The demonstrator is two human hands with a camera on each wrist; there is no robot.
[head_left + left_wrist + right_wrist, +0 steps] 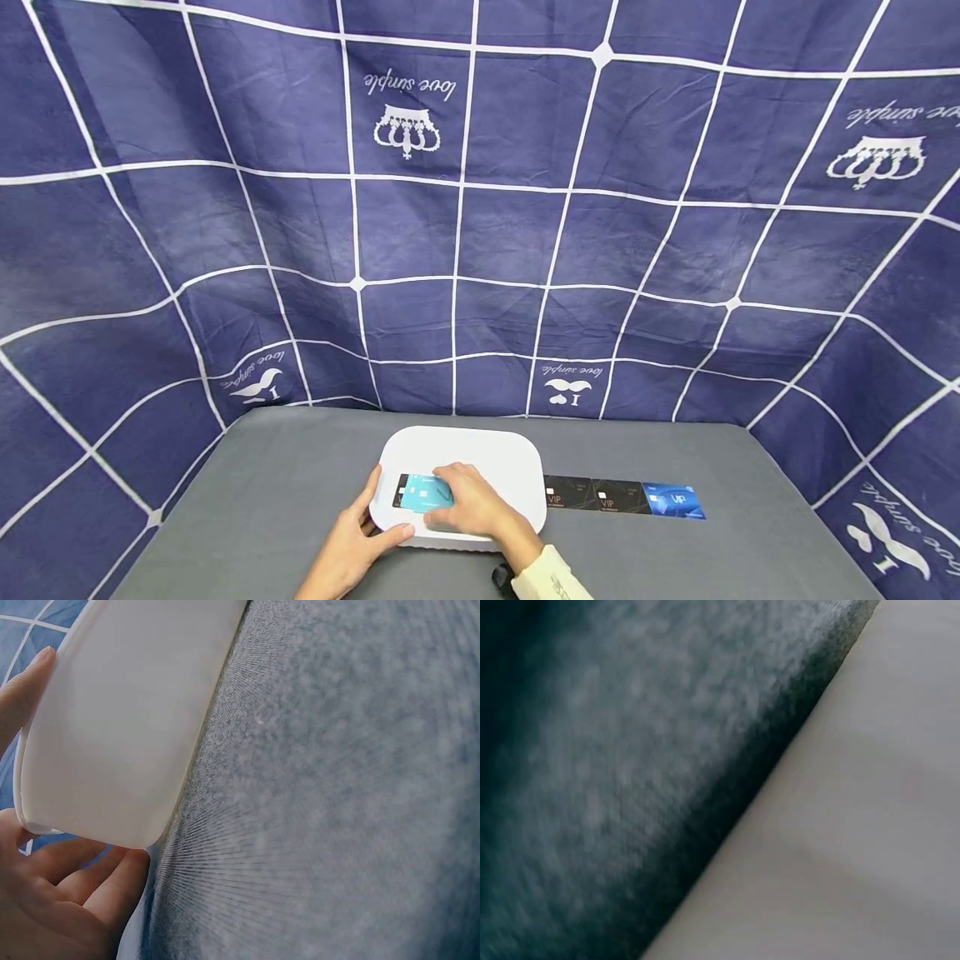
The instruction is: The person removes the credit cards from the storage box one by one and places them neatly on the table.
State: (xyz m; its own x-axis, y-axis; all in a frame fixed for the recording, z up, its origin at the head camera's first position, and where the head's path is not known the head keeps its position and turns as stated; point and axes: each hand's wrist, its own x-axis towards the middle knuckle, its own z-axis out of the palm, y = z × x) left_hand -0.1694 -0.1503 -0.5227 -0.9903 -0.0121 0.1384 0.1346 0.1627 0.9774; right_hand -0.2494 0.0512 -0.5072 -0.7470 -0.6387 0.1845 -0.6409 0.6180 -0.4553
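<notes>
A white box with rounded corners sits on the grey cloth. My left hand grips its near left corner, thumb along the front rim and fingers round the left end. That grip also shows in the left wrist view, fingers low against the box wall. Over the box top, my right hand pinches a light blue card between thumb and fingers. A black card peeks out from under its left end. In the right wrist view the hand is hidden; the box side fills one half.
Right of the box, a row of cards lies on the grey table cloth: two black VIP cards and a blue VIP card. A small black object lies by the right sleeve. Dark blue checked fabric hangs behind.
</notes>
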